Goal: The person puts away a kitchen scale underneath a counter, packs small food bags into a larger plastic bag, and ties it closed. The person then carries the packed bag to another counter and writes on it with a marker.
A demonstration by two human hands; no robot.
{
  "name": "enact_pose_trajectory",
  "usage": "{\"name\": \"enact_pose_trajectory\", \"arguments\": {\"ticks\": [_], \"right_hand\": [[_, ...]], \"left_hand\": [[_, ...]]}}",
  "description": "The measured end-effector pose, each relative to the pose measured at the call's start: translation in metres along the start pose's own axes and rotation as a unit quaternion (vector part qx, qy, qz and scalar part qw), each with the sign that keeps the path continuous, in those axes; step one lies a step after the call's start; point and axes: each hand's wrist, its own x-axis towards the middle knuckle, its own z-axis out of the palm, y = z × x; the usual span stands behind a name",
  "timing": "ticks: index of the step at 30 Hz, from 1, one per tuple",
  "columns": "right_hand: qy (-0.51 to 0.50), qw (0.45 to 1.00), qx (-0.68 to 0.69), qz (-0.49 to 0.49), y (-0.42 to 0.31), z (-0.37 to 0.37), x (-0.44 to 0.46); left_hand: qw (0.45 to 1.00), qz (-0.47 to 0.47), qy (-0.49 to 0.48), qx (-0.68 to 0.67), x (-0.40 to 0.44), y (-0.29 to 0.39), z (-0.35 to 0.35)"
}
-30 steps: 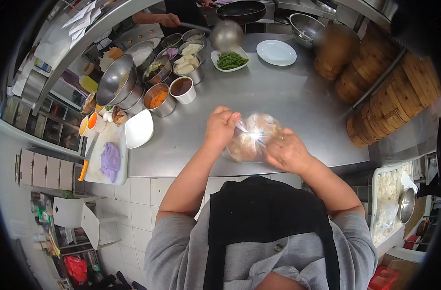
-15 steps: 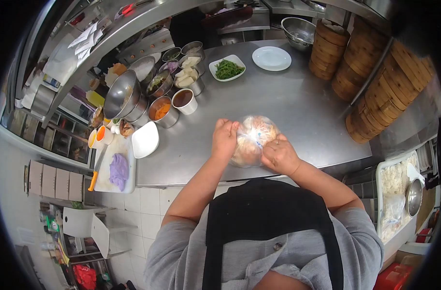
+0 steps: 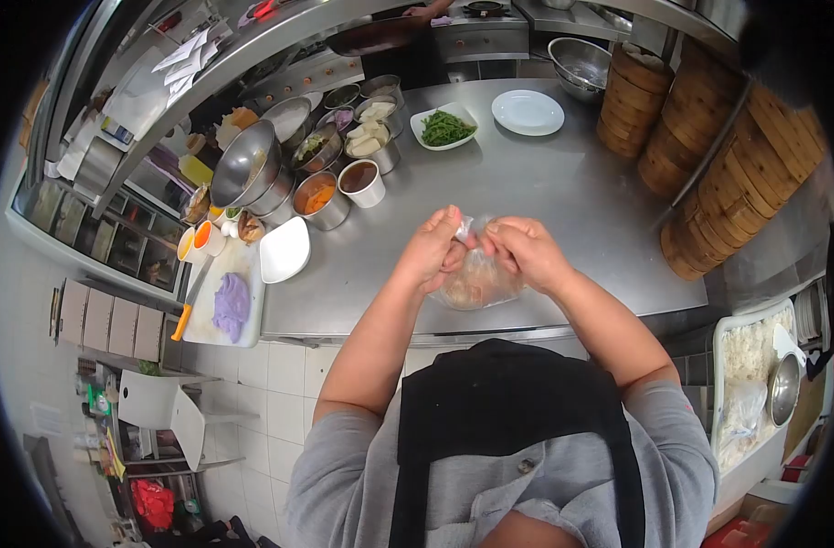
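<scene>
A clear plastic bag point(image 3: 479, 281) with pale, orange-tinted contents rests on the steel worktop point(image 3: 581, 247) right in front of me. My left hand point(image 3: 438, 248) is closed on the gathered top of the bag from the left. From the right, the bent fingers of my right hand point(image 3: 524, 249) pinch the bag's plastic close to the left fingertips. Between the hands a twisted piece of plastic sticks up. My hands cover the upper part of the bag, and what exactly lies inside is hard to make out.
Left stand steel bowls point(image 3: 246, 169), a tub of brown sauce point(image 3: 361, 184), an empty white dish point(image 3: 285, 250) and a cutting board point(image 3: 253, 315) with a purple cloth point(image 3: 232, 306) and knife point(image 3: 187, 310). Behind are greens point(image 3: 444, 128) and a white plate point(image 3: 527, 113); right, bamboo steamers point(image 3: 709, 210).
My hands have come closer together and up over the bag's top, with its neck drawn up between them. The view has shifted slightly. In the background a person's arm and a wok have moved.
</scene>
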Motion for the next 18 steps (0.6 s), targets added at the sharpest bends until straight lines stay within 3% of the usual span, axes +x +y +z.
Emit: {"name": "enact_pose_trajectory", "arguments": {"ticks": [1, 2, 3, 4, 5, 6, 8, 10, 12, 14, 15, 17, 18], "right_hand": [[-0.001, 0.996, 0.044, 0.081, -0.001, 0.001, 0.001], [0.001, 0.995, 0.047, 0.084, 0.004, 0.000, 0.001], [0.001, 0.998, -0.061, 0.034, 0.012, 0.000, -0.001], [-0.001, 0.986, -0.169, -0.015, 0.019, -0.001, -0.003], [-0.001, 0.986, -0.168, -0.007, 0.024, -0.005, -0.005], [0.005, 0.969, -0.246, -0.034, 0.028, -0.010, -0.008], [0.007, 0.944, -0.324, -0.061, 0.033, -0.014, -0.008], [0.037, 0.906, -0.396, -0.144, 0.041, -0.014, -0.012], [0.039, 0.908, -0.394, -0.136, 0.045, -0.013, -0.011], [0.040, 0.906, -0.396, -0.141, 0.045, -0.015, -0.008], [0.039, 0.923, -0.367, -0.114, 0.045, -0.017, -0.005], [0.038, 0.937, -0.334, -0.093, 0.038, -0.021, 0.001], [0.026, 0.975, -0.220, 0.007, 0.028, -0.025, 0.005]], "left_hand": [[0.999, -0.015, -0.031, -0.029, -0.001, 0.007, 0.003], [0.996, -0.033, -0.061, -0.059, -0.002, 0.009, 0.006], [0.996, -0.038, -0.061, -0.062, 0.000, 0.006, 0.012], [0.983, 0.043, 0.048, 0.171, 0.005, -0.002, 0.021], [0.900, 0.120, 0.153, 0.390, 0.007, -0.009, 0.025], [0.903, 0.114, 0.155, 0.385, 0.010, -0.017, 0.017], [0.842, 0.100, 0.133, 0.513, 0.022, -0.028, -0.006], [0.843, 0.083, 0.144, 0.511, 0.022, -0.024, -0.004], [0.846, 0.061, 0.152, 0.507, 0.020, -0.029, -0.005], [0.872, 0.097, 0.158, 0.453, 0.023, -0.027, -0.009], [0.871, 0.101, 0.159, 0.454, 0.021, -0.021, -0.005], [0.928, 0.029, 0.149, 0.339, 0.013, -0.005, 0.003], [0.927, 0.033, 0.149, 0.343, 0.010, 0.001, 0.004]]}}
